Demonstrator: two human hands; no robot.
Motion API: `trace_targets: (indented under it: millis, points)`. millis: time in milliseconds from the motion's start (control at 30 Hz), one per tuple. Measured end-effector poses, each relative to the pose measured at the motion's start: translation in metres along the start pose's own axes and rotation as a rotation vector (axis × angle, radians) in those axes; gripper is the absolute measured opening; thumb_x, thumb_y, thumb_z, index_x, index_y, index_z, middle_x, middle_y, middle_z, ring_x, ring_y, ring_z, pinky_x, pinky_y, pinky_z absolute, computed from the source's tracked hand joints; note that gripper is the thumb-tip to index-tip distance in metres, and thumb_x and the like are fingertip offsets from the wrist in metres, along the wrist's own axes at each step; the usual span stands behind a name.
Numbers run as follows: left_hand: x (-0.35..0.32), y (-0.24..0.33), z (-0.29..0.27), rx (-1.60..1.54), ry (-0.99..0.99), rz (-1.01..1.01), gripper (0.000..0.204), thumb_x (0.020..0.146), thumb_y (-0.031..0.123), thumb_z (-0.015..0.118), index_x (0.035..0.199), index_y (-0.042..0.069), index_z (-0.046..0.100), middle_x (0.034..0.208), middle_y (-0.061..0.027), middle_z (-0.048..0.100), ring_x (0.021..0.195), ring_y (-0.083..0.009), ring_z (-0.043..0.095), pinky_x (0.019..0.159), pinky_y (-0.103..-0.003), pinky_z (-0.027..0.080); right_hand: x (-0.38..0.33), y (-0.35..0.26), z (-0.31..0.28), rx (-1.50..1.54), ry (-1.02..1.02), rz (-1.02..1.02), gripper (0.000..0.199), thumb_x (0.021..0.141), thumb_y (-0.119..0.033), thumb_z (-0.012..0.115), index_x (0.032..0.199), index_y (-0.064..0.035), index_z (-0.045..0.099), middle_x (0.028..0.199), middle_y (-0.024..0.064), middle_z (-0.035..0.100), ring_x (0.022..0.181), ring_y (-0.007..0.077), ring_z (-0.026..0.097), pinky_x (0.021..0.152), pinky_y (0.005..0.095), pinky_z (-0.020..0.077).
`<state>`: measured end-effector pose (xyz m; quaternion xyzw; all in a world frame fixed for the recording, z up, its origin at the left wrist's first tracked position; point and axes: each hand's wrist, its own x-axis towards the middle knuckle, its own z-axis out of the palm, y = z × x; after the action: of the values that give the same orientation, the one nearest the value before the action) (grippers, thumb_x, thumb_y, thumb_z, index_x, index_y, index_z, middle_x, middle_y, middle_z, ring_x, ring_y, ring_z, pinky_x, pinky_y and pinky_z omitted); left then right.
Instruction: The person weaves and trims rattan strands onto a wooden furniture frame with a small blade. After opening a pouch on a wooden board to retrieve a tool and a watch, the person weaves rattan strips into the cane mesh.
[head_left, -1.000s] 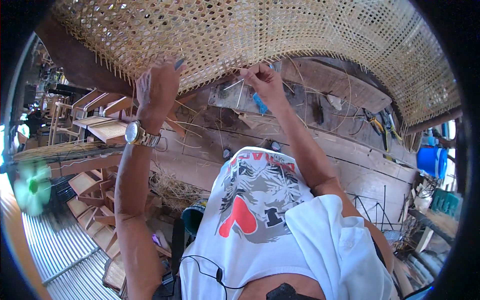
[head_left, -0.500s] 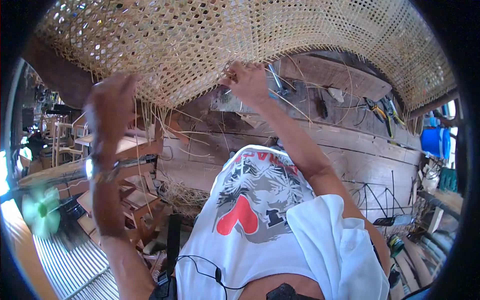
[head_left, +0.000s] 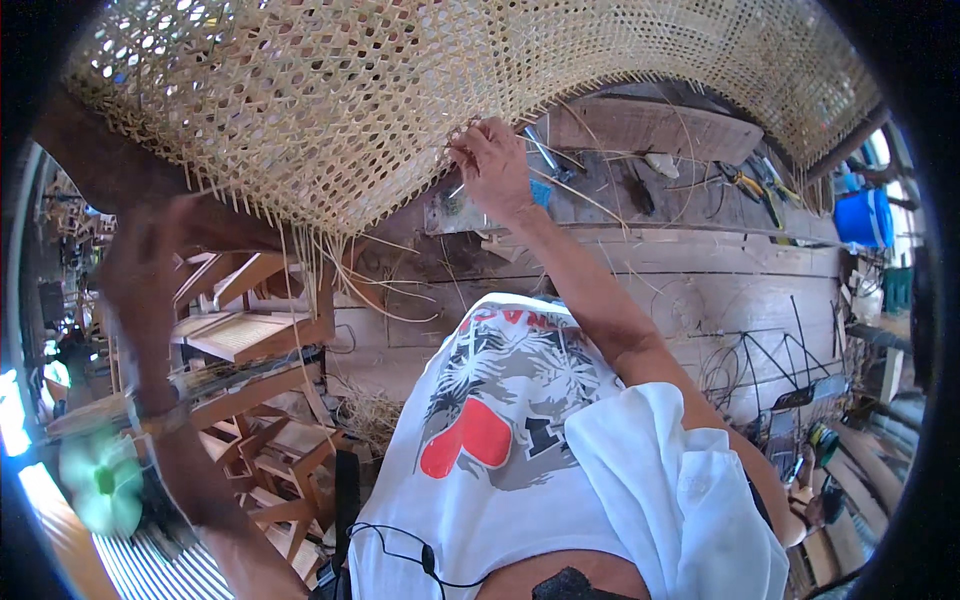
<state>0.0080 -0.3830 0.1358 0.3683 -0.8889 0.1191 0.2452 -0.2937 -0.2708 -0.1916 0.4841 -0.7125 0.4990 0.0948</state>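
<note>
A sheet of woven cane webbing [head_left: 330,110] with an open hole pattern spans the top of the view over a dark curved wooden frame [head_left: 110,150]. At the webbing's lower middle edge, my right hand [head_left: 495,170] has its fingers bent and pressed together on the weave; any single strand between them is too small to make out. My left hand [head_left: 150,250] is off to the left, below the frame, smeared by motion, so its fingers cannot be read. Loose cane strands [head_left: 320,260] dangle from the webbing's lower corner between my hands.
Pliers [head_left: 745,185] and other hand tools lie on the wooden bench [head_left: 620,270] at the right. Farther right hangs a blue bucket [head_left: 863,218]. Wooden chair frames [head_left: 270,440] and a spinning green fan [head_left: 100,480] are at the left. Cane scraps [head_left: 370,405] lie heaped below the bench.
My left hand has swung left and down, away from the webbing's hanging strands. The right hand stays at the webbing's edge. The view has shifted slightly.
</note>
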Motion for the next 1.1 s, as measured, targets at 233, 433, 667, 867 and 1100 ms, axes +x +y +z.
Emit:
trace_targets:
  millis: [233, 433, 667, 867, 1100]
  points:
    - [0.005, -0.032, -0.051, -0.015, -0.138, -0.008, 0.03, 0.098, 0.019, 0.078, 0.081, 0.002, 0.059, 0.068, 0.0029, 0.041, 0.066, -0.0079, 0.033, 0.059, -0.027, 0.029, 0.003, -0.025, -0.015, 0.048, -0.131, 0.128, 0.041, 0.093, -0.041, 0.075, 0.119, -0.0104, 0.069, 0.118, 0.0163, 0.065, 0.117, 0.0362, 0.06, 0.099, 0.052, 0.0455]
    - [-0.011, 0.021, -0.072, -0.038, 0.013, 0.489, 0.025, 0.089, 0.016, 0.085, 0.077, 0.007, 0.066, 0.066, 0.0012, 0.054, 0.058, -0.009, 0.042, 0.055, -0.029, 0.033, 0.055, -0.15, -0.031, 0.446, 0.087, -0.375, 0.033, 0.101, -0.031, 0.071, 0.119, -0.0042, 0.07, 0.111, 0.0107, 0.071, 0.106, 0.0244, 0.068, 0.089, 0.0372, 0.0552]
    - [-0.003, 0.0, -0.02, -0.272, 0.165, 0.331, 0.033, 0.103, 0.039, 0.068, 0.1, 0.007, 0.074, 0.079, -0.0048, 0.068, 0.071, -0.018, 0.062, 0.068, -0.036, 0.048, 0.06, -0.148, -0.091, 0.969, -0.053, -0.07, 0.025, 0.105, -0.028, 0.067, 0.114, -0.0048, 0.067, 0.096, 0.0041, 0.066, 0.086, 0.0147, 0.064, 0.079, 0.0326, 0.0545]
    - [-0.034, -0.012, 0.013, -0.313, -0.272, -0.085, 0.046, 0.109, 0.045, 0.055, 0.105, 0.002, 0.073, 0.084, -0.017, 0.071, 0.073, -0.0283, 0.066, 0.072, -0.042, 0.052, 0.029, -0.021, -0.181, 1.396, 0.22, 0.327, 0.013, 0.106, -0.014, 0.065, 0.114, -0.0048, 0.069, 0.093, 0.0036, 0.067, 0.078, 0.0135, 0.062, 0.071, 0.0305, 0.0533]
    - [-0.055, 0.032, 0.081, -0.36, -0.366, -0.112, 0.043, 0.11, 0.038, 0.049, 0.111, -0.001, 0.066, 0.092, -0.0295, 0.068, 0.084, -0.0487, 0.066, 0.077, -0.054, 0.052, 0.022, 0.05, -0.17, 0.937, 0.255, 0.54, 0.016, 0.105, -0.015, 0.064, 0.116, -0.0043, 0.07, 0.098, 0.003, 0.066, 0.086, 0.0164, 0.06, 0.078, 0.0321, 0.0523]
